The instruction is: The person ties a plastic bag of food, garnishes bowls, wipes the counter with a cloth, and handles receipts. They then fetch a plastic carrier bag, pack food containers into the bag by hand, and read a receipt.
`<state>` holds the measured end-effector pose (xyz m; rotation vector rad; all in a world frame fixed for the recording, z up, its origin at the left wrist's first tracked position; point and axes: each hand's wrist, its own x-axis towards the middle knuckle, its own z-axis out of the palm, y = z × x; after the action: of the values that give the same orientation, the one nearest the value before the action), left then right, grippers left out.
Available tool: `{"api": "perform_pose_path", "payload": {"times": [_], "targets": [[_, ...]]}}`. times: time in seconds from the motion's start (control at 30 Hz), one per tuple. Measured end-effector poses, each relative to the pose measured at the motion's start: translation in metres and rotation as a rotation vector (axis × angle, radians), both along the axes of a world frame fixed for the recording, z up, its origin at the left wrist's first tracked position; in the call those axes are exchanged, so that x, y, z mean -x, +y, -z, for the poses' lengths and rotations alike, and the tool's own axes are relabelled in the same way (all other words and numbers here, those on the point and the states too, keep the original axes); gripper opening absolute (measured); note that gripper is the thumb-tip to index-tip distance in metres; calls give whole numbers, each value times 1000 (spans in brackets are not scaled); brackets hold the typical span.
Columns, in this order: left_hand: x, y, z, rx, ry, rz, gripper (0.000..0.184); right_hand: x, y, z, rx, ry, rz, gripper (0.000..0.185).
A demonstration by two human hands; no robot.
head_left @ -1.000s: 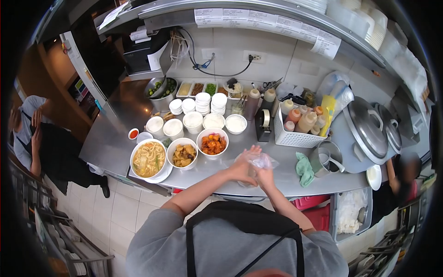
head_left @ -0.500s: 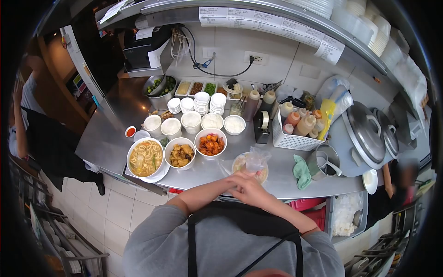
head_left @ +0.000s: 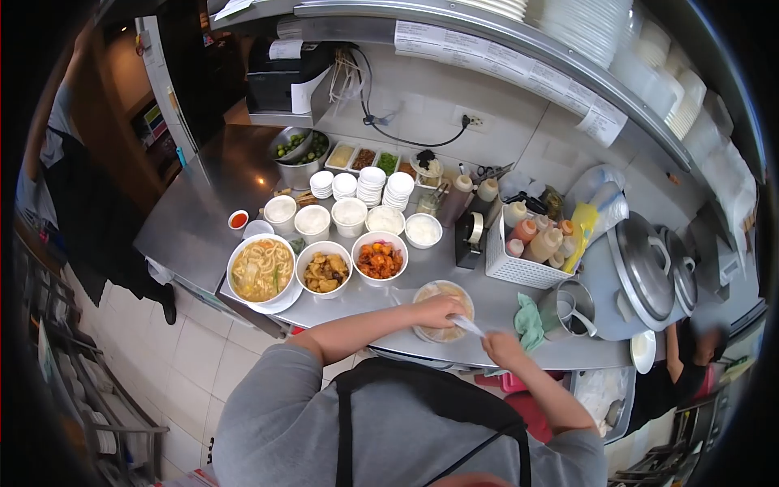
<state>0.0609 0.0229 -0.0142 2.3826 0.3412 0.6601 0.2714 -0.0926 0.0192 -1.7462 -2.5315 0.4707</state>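
Near the counter's front edge stands a round bowl [head_left: 438,290] of pale food, apparently with clear plastic over it. Over its front side, my left hand [head_left: 442,310] is closed on clear plastic, probably part of a bag. A twisted strip of the plastic [head_left: 467,325] stretches from there to my right hand [head_left: 505,351], which is closed on its other end just right of the bowl. To the left are a noodle soup bowl [head_left: 261,269], a bowl of brown chunks [head_left: 325,274] and a bowl of red-orange pieces [head_left: 380,260].
Several rice cups [head_left: 350,213] and stacked white lids [head_left: 371,183] stand behind the bowls. A tape dispenser [head_left: 470,241], a white basket [head_left: 523,269] of sauce bottles, a green cloth [head_left: 529,321] and a metal pot [head_left: 572,300] are right. Another person [head_left: 690,357] is far right.
My hands were together over the bowl with the bag puffed up above it. Now my right hand has moved right, drawing the plastic into a strip. The camera view has shifted slightly.
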Motion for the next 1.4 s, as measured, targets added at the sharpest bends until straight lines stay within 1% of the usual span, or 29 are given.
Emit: {"api": "perform_pose_path", "payload": {"times": [0.03,0.07,0.2,0.27,0.3,0.33,0.4,0.47,0.5,0.53,0.57,0.6,0.67,0.77,0.8,0.83,0.87,0.93,0.97,1.0,1.03,1.07,1.1,1.13,1.17,1.23,1.33,1.37,1.4], "targets": [[0,1,3,35,-40,41,19,-3,-2,2,230,292,73,31],[0,2,7,70,-80,83,20,-3,1,4,231,291,66,31],[-5,2,17,100,-132,59,22,32,5,-23,335,817,259,33],[-5,-4,15,105,-156,-61,21,45,10,-32,385,1085,369,35],[-4,-5,12,108,-150,-58,21,46,18,-19,-21,888,91,31],[-2,-3,8,104,-87,-42,19,47,27,-6,-500,646,-62,30],[-2,-3,-5,100,-23,-13,18,35,24,6,-210,579,101,26],[2,-4,-20,395,-190,-56,24,23,21,12,80,513,255,23],[4,-3,-17,395,-186,-49,24,19,20,12,222,468,329,21],[7,0,-13,461,-139,-70,24,22,15,15,286,500,362,23],[8,1,-10,528,-91,-93,24,26,11,17,284,548,360,25],[8,1,-10,529,-89,-92,24,32,8,17,246,617,341,28],[8,2,-12,570,-51,-113,19,42,10,16,77,701,244,34],[3,10,-2,628,9,-70,19,47,21,1,-367,553,-35,44],[2,12,-7,632,11,-66,19,49,21,-9,-430,464,-65,47],[0,14,-16,710,47,-2,21,51,15,-26,-415,317,-40,53],[-2,15,-22,789,84,64,24,51,13,-25,-409,317,-28,53],[-13,20,-17,771,111,77,24,47,7,-22,-359,62,61,43],[-19,28,-6,720,196,167,24,45,6,-20,-350,61,70,43],[-23,29,-8,664,280,256,24,42,7,-17,-364,1,72,32],[-26,26,-9,583,286,282,26,39,8,-14,-379,-58,75,21],[-29,24,-10,589,291,289,26,37,8,-10,-372,-56,83,21],[-30,22,-17,440,428,297,27,34,7,-5,-388,-68,61,14],[-32,22,-23,285,560,303,29,31,6,-3,-407,-80,39,14],[-34,22,-24,289,562,310,29,27,3,-1,-401,-79,44,14],[-38,24,-27,176,677,349,31,19,-5,1,-405,32,43,18],[-40,32,-29,136,753,415,31,14,-22,5,-380,87,110,19],[-41,38,-29,253,725,498,32,15,-29,9,-356,90,127,19],[-42,42,-25,295,723,513,33,17,-36,13,-281,168,196,19]]}}
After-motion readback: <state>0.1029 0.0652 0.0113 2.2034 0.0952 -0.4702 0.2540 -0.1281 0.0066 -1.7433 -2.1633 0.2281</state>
